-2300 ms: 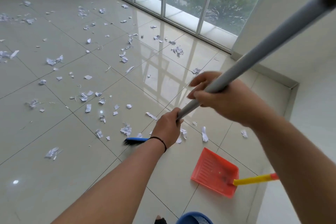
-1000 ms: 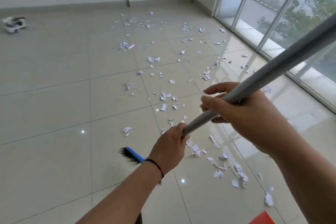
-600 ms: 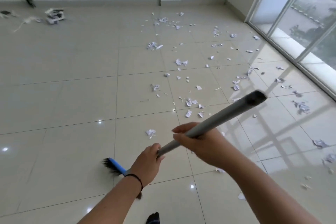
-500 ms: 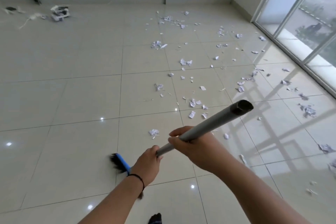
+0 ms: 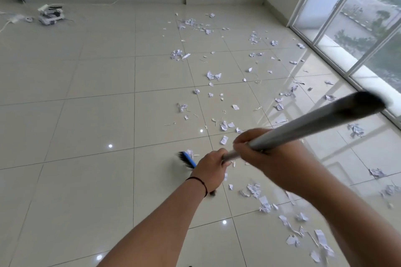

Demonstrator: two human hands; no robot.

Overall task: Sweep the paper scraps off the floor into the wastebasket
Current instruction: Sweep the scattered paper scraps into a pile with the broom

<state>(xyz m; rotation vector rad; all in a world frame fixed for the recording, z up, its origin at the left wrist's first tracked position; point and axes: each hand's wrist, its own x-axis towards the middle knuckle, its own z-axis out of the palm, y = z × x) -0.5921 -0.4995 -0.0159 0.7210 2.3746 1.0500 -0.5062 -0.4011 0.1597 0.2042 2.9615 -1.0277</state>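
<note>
A smooth grey tubular broom handle [image 5: 303,128] slants across the view, ending in a blue head with black bristles [image 5: 187,160] resting on the glossy beige floor tiles [image 5: 86,115]. Two hands clamp it: the left hand [image 5: 211,170], a thin black band at its wrist, curls round the lower shaft just above the head, and the right hand [image 5: 269,156] wraps the shaft higher up. Torn and crumpled white paper scraps [image 5: 213,76], too many to count, lie scattered from the far wall toward the person, with a denser trail at lower right. One scrap sits against the bristles. The wastebasket is out of sight. Sliding glass doors [image 5: 355,34] line the right side; a small cluttered device with cables [image 5: 50,14] sits at far left.
</note>
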